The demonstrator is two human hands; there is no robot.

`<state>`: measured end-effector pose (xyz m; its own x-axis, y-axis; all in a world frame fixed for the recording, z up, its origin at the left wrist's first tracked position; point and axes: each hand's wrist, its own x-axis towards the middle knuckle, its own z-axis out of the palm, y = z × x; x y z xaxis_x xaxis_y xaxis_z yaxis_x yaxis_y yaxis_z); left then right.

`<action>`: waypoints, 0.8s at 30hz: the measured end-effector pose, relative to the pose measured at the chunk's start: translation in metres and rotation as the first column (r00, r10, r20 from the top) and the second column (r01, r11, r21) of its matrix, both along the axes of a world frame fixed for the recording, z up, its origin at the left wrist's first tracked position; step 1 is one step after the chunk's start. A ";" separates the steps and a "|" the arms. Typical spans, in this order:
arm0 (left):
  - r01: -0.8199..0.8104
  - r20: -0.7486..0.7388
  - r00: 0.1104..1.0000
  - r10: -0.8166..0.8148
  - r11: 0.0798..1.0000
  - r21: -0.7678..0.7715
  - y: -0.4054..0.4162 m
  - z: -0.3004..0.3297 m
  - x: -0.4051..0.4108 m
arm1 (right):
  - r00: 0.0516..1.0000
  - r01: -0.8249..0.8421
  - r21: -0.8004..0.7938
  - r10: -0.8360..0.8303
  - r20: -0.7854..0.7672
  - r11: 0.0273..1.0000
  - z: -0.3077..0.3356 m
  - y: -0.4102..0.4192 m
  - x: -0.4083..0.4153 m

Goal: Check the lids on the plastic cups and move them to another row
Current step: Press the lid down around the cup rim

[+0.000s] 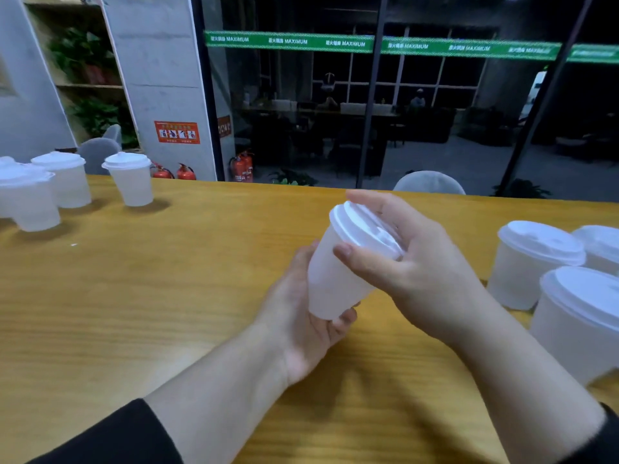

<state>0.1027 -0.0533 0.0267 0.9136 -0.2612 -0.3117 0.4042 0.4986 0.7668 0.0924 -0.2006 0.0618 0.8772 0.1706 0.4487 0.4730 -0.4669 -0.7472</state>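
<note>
Nearest, two bare forearms reach over a wooden table [134,296]. The left hand [301,316] cradles the base of a white plastic cup [331,283], fingers curled under it, tilting it so the lid [361,229] faces the right hand [412,262], whose thumb and fingers wrap the lid's rim, likely testing its seal. At near right stand three lidded cups [529,262], probably waiting. Far left, more lidded cups [130,179] stand together, seemingly the checked row

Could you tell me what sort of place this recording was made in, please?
Probably a café or shared office lounge at night: a long wooden table holding lidded cups, a glass wall with a green strip, and fire extinguishers beside a safety poster.
</note>
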 end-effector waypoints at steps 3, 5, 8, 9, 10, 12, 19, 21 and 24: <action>-0.221 0.096 0.971 0.217 0.974 0.037 -0.005 -0.001 -0.001 | 0.993 0.111 0.160 -0.116 0.023 0.981 -0.006 0.012 0.002; -0.273 0.144 0.954 0.262 0.960 0.063 -0.004 0.001 -0.001 | 0.987 0.149 0.190 -0.156 0.024 0.970 -0.007 0.014 0.002; -0.060 0.055 0.997 0.056 0.995 0.073 0.007 0.006 0.001 | 0.996 0.087 0.053 -0.087 0.004 0.995 -0.001 0.003 -0.002; 0.045 0.018 0.999 -0.047 0.995 0.089 0.010 0.007 0.001 | 0.999 0.047 -0.003 -0.047 -0.009 0.999 0.002 -0.001 -0.003; 0.115 -0.009 0.993 -0.115 0.989 0.097 0.013 0.007 0.002 | 1.000 0.007 -0.046 -0.007 -0.017 0.999 0.003 -0.003 -0.004; 0.144 -0.036 0.989 -0.142 0.985 0.091 0.014 0.006 0.001 | 0.999 -0.045 -0.076 0.045 0.001 0.996 0.003 -0.003 -0.007; -0.262 0.277 0.936 0.217 0.955 0.139 0.002 -0.003 0.001 | 0.981 0.187 0.242 -0.196 0.014 0.952 -0.008 0.020 -0.001; -0.309 0.300 0.921 0.250 0.936 0.168 0.003 -0.002 0.002 | 0.983 0.184 0.215 -0.183 -0.021 0.959 -0.007 0.020 -0.002; -0.092 0.108 0.991 0.079 0.989 0.116 0.013 0.004 0.005 | 0.997 0.065 0.034 -0.064 -0.040 0.997 0.001 0.007 -0.008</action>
<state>0.1080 -0.0401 0.0305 0.9598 -0.1471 -0.2391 0.2797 0.4296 0.8586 0.0840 -0.1933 0.0628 0.9030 0.0978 0.4185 0.4127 -0.4684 -0.7812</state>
